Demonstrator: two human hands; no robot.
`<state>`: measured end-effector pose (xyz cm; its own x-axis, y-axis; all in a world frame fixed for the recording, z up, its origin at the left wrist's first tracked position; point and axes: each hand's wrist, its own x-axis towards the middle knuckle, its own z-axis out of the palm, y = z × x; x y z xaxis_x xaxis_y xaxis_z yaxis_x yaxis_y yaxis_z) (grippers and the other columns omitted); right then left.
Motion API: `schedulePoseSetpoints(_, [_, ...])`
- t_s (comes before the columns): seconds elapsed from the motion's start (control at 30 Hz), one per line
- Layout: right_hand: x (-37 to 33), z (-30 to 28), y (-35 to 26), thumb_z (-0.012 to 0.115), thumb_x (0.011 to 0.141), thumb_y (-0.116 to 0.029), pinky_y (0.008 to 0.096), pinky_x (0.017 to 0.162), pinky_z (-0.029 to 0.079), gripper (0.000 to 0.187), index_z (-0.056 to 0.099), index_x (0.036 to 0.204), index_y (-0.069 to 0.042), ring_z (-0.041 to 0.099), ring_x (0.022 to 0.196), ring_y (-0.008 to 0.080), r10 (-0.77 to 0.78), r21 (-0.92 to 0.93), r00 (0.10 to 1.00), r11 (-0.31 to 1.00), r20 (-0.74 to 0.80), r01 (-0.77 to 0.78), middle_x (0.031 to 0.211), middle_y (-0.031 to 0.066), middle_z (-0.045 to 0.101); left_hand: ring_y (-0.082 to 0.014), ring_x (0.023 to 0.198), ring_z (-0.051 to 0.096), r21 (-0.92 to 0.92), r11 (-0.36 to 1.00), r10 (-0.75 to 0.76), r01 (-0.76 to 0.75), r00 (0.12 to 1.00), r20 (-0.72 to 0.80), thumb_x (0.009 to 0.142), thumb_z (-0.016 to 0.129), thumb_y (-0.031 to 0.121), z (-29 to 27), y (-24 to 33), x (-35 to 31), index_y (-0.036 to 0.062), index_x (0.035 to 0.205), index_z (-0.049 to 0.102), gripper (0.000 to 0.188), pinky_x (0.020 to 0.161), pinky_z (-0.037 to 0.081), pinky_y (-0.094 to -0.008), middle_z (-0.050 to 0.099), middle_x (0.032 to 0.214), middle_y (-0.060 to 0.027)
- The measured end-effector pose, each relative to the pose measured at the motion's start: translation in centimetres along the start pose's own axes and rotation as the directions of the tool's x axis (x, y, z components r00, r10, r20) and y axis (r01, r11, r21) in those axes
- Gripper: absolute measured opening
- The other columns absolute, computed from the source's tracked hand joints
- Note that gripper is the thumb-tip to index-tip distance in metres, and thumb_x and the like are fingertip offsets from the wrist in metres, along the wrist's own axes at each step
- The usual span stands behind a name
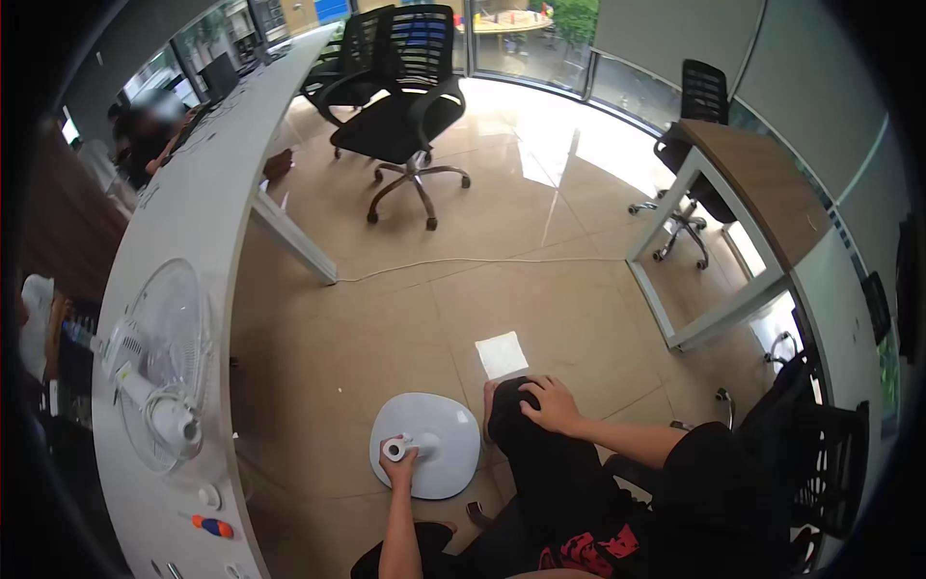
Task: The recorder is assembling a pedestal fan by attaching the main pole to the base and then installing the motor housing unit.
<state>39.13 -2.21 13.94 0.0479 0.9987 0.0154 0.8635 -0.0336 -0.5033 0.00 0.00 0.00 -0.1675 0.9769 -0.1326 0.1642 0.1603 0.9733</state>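
Note:
Low in the middle, a white rounded-square fan base [397, 415] lies on the floor. From it a short white tube [394, 449] rises, its round hollow end facing up. My left hand [398, 471] is wrapped round the tube near that end. My right hand [550, 403] rests on my raised knee, fingers spread over the black trousers and holding nothing. A white fan head [145, 386] with a clear guard [178, 299] and a bundled cord lies on the long table to the left. Nearer me on that table are an orange and blue screwdriver [212, 526] and a small white round part [208, 496].
The long white table [193, 232] runs along my left. A white sheet [502, 355] lies on the tiled floor ahead, with a thin cable [482, 260] beyond. Black office chairs [410, 121] stand further off. At right is a brown-topped desk [752, 183]. Another person [145, 135] sits far left.

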Motion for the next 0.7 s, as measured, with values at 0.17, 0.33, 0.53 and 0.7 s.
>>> schedulePoseSetpoints(0.17, [-0.2, -1.2, -0.5, 0.065, 0.086, -0.036, 0.0441, 0.099, 0.047, 0.034, 0.067, 0.110, -0.012, 0.054, 0.118, 0.0321, 0.068, 0.060, 0.998, 0.996, 0.013, -0.068, 0.129, 0.0092, 0.059, -0.0194, 0.095, 0.063, 0.040, 0.999, -0.012, 0.010, 0.998, 0.060, 0.062, 0.081, -0.007, -0.3, -0.1, -0.1, 0.0031, 0.104, 0.063, 0.047, 0.088, 0.051, -0.0323, 0.065, 0.101, -0.0075])
schedulePoseSetpoints(0.33, [-0.2, -1.3, -0.8, 0.065, 0.086, -0.036, 0.0433, 0.100, 0.046, 0.035, 0.066, 0.111, -0.012, 0.053, 0.122, 0.0323, 0.057, 0.091, 0.998, 0.994, 0.033, -0.060, 0.129, 0.0096, 0.059, -0.0193, 0.095, 0.063, 0.025, 0.997, 0.076, -0.078, 0.995, 0.062, 0.063, 0.082, -0.006, -1.3, -0.6, -0.3, 0.0030, 0.105, 0.062, 0.048, 0.089, 0.051, -0.0321, 0.065, 0.101, -0.0081])
schedulePoseSetpoints(0.53, [0.0, -0.7, -0.9, 0.065, 0.085, -0.034, 0.0432, 0.099, 0.046, 0.034, 0.068, 0.110, -0.011, 0.056, 0.117, 0.0343, 0.025, 0.078, 1.000, 0.997, -0.004, -0.025, 0.122, 0.0116, 0.062, -0.0290, 0.114, 0.061, 0.177, 0.981, 0.073, -0.076, 0.997, 0.022, 0.065, 0.089, 0.008, -2.1, -3.3, -0.8, 0.0011, 0.133, 0.050, 0.079, 0.097, 0.049, -0.0367, 0.062, 0.123, -0.0173])
schedulePoseSetpoints(0.7, [-0.1, -0.3, -1.0, 0.065, 0.088, -0.029, 0.0421, 0.101, 0.045, 0.032, 0.067, 0.111, -0.007, 0.056, 0.117, 0.0357, -0.061, 0.125, 0.996, 0.991, 0.064, 0.052, 0.124, 0.0143, 0.061, -0.0359, 0.120, 0.058, 0.395, 0.918, 0.145, 0.033, 0.900, -0.412, 0.077, 0.083, 0.036, -0.3, -3.9, -7.2, 0.0022, 0.145, 0.038, 0.088, 0.106, 0.043, -0.0411, 0.060, 0.129, -0.0206])
